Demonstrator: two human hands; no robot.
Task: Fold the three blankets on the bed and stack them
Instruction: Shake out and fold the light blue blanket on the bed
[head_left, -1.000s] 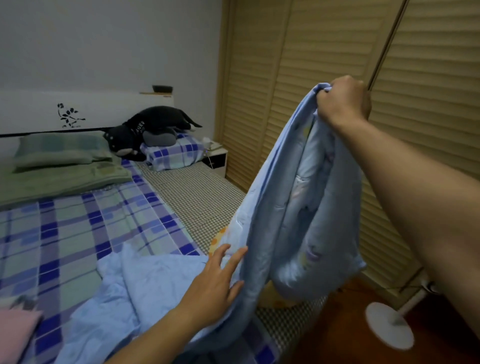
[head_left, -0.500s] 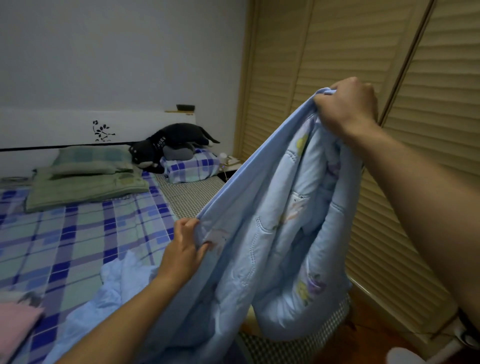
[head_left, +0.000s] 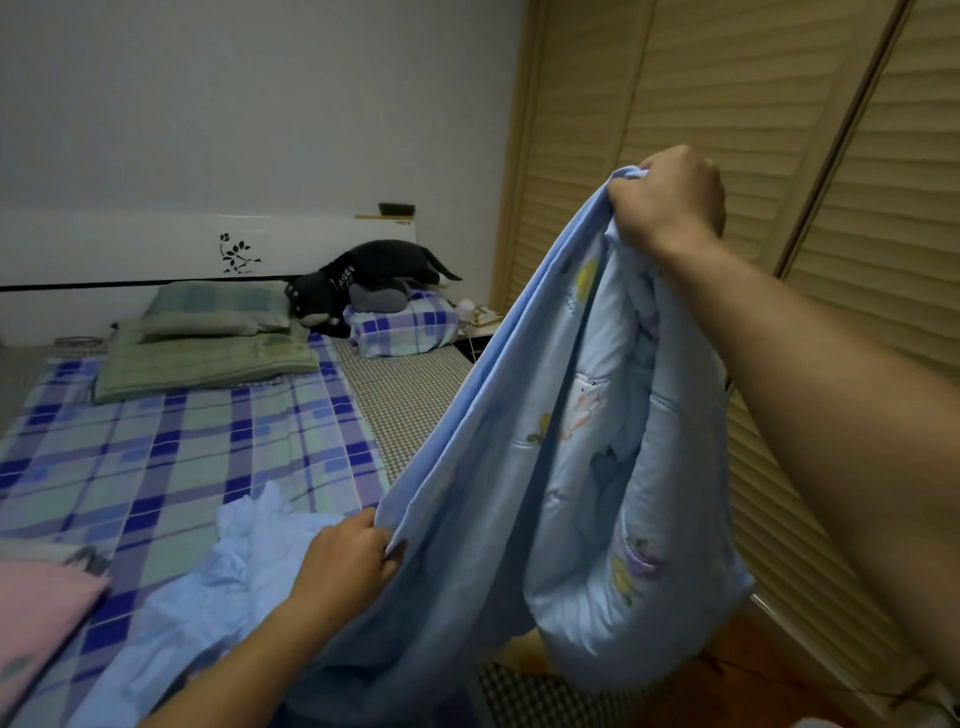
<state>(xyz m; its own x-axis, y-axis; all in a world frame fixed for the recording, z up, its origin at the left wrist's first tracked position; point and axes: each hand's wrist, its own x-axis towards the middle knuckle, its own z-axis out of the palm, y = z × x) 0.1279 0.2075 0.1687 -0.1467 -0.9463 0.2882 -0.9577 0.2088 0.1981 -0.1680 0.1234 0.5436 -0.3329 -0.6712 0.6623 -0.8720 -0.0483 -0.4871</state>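
Two hands hold one light blue blanket (head_left: 519, 493) up over the near right side of the bed (head_left: 182, 457). Right hand (head_left: 667, 200) raised high at right, fingers curled tight round a bunched top edge. Left hand (head_left: 345, 564) lower, near centre, pinching the blanket's edge. Blanket sags in a loop between them, its tail trailing on the bed at near left. Pink blanket (head_left: 36, 608) lies at near left edge. Green blanket (head_left: 208, 364) lies folded far left under a pillow (head_left: 218, 309). Black plush toy (head_left: 363, 280) lies far centre.
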